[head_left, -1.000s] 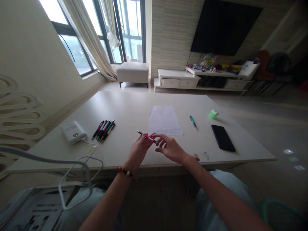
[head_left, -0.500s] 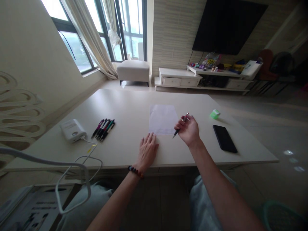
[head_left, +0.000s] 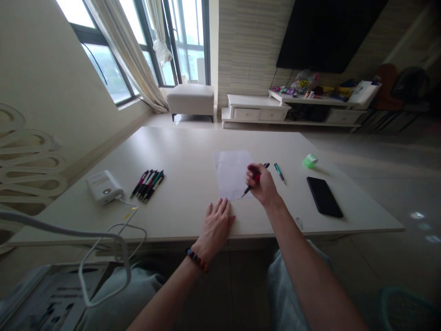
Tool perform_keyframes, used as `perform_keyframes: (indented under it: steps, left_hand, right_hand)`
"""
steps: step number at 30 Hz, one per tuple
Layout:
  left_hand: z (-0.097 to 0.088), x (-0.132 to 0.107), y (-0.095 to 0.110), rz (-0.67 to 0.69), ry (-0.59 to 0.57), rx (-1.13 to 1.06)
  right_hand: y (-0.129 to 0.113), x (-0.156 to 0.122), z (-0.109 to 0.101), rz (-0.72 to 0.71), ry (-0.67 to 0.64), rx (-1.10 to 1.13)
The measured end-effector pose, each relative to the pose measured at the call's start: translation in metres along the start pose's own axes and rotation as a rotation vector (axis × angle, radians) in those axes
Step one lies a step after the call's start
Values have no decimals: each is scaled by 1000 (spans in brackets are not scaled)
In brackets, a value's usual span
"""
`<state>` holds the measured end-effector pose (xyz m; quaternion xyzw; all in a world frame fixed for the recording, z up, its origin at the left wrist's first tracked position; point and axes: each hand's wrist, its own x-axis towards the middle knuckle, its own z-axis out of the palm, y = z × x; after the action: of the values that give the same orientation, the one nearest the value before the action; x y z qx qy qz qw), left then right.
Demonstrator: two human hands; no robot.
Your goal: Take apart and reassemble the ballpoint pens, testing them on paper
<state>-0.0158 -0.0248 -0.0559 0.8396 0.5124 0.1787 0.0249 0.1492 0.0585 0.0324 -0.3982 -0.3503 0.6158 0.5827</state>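
Note:
My right hand (head_left: 262, 183) is closed around a dark pen (head_left: 246, 191), its tip low at the near right corner of a sheet of white paper (head_left: 232, 170). Whether the tip touches the paper I cannot tell. Lines of small marks run along the sheet's near edge. My left hand (head_left: 217, 221) lies flat with fingers stretched out, fingertips at that near edge; a beaded bracelet (head_left: 196, 259) circles the wrist. Just right of my right hand a teal and black pen (head_left: 279, 173) lies on the table.
On the white table (head_left: 186, 156), several pens (head_left: 147, 185) lie side by side at left, near a white power bank (head_left: 105, 187) with a cable (head_left: 132, 225). A black phone (head_left: 324, 196) and a small green and white object (head_left: 310, 161) are at right.
My right hand has turned over and come down with its pen to the paper's near edge. The sheet has slid slightly toward me, and my left hand has shifted right and nearer.

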Motion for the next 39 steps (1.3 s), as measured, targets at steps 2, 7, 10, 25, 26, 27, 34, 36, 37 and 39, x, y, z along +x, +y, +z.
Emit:
perform_keyframes:
  steps: [2,7,10,25,26,27,34,36,37,39]
  left_hand:
    - [-3,-3,2,17,-18,-1]
    - [-9,-7,1,38,-12,-4]
    - [-9,-8,0,45,1,-18]
    - [-9,-12,1,34,0,-19]
    - [-9,-11,2,32,-2,-20]
    - [-9,-11,2,31,-4,-19]
    - [-9,-12,5,37,8,9]
    - [-9,-13,5,34,9,17]
    - [-9,-13,5,34,10,20]
    - [-9,-13,5,35,15,26]
  right_hand:
    - [12,3,7,65,16,-128]
    - [43,11,14,154,-63,-466]
    - [52,17,12,126,-24,-561]
    - [95,23,23,-138,-87,-737]
    - [99,24,22,-177,-43,-777]
    - [103,24,22,-213,0,-815]
    - [112,29,19,-278,81,-956]
    - [113,29,19,-283,86,-965]
    - [113,29,19,-288,90,-969]
    - [115,29,19,-303,98,-977]
